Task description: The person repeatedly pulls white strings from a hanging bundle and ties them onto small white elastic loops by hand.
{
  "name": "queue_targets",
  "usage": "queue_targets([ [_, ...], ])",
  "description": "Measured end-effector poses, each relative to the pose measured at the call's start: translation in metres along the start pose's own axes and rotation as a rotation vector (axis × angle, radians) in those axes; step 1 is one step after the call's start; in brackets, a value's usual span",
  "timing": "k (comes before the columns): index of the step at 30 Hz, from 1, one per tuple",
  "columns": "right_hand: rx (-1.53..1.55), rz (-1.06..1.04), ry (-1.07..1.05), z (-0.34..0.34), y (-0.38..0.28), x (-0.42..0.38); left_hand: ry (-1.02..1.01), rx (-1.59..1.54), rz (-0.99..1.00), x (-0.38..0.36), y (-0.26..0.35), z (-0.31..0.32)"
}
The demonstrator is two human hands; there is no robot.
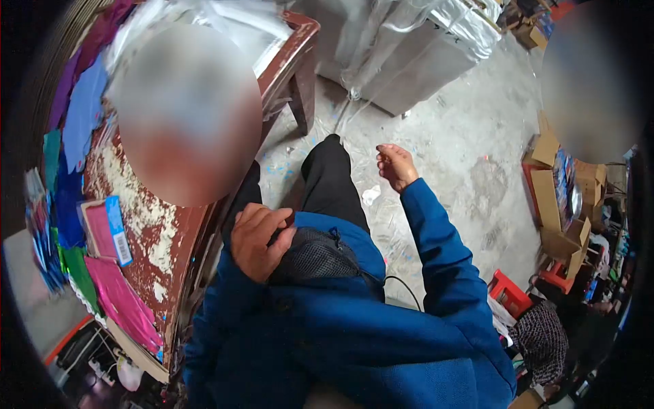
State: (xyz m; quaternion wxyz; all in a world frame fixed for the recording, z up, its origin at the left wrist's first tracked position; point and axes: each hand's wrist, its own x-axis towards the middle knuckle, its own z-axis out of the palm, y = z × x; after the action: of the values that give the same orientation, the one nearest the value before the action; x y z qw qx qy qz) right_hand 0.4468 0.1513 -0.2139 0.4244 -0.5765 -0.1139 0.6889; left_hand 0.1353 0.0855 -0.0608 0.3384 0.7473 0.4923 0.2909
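Note:
My left hand [261, 242] is at my lap, beside the brown table's edge and next to a black mesh bag [317, 258] at my waist. Its fingers are bent, with a gap between them and the thumb, and nothing shows in it. Over the grey floor, to the right of my knee, hangs my right hand [397, 167]. Its fingers are curled in together, and I see nothing in them. Nearest to my left hand on the table are a pink packet with a blue barcode label [117, 230] and a sheet of shiny pink film [126, 300].
The worn brown table [163, 273] stands close on my left. Blue film [85, 112] lies along its far side. A large grey block-shaped object with clear plastic [402, 61] stands ahead. Open cardboard boxes [545, 194] and a red plastic stool [509, 292] are on the right.

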Motion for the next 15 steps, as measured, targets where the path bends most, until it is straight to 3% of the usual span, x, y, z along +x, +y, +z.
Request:
queue_targets([
  [2, 0.009, 0.022, 0.152, -0.015, 0.0, 0.024, 0.008, -0.067, 0.018, 0.007, -0.011, 0.008],
  [7, -0.039, 0.112, 0.304, -0.047, 0.011, 0.097, -0.086, -0.099, -0.128, 0.022, -0.028, 0.028],
  [13, -0.124, 0.175, 0.394, -0.053, 0.028, 0.163, -0.194, -0.24, -0.227, 0.038, -0.06, 0.062],
  [15, -0.146, 0.195, 0.403, -0.053, 0.038, 0.181, -0.32, -0.236, -0.299, 0.044, -0.064, 0.068],
])
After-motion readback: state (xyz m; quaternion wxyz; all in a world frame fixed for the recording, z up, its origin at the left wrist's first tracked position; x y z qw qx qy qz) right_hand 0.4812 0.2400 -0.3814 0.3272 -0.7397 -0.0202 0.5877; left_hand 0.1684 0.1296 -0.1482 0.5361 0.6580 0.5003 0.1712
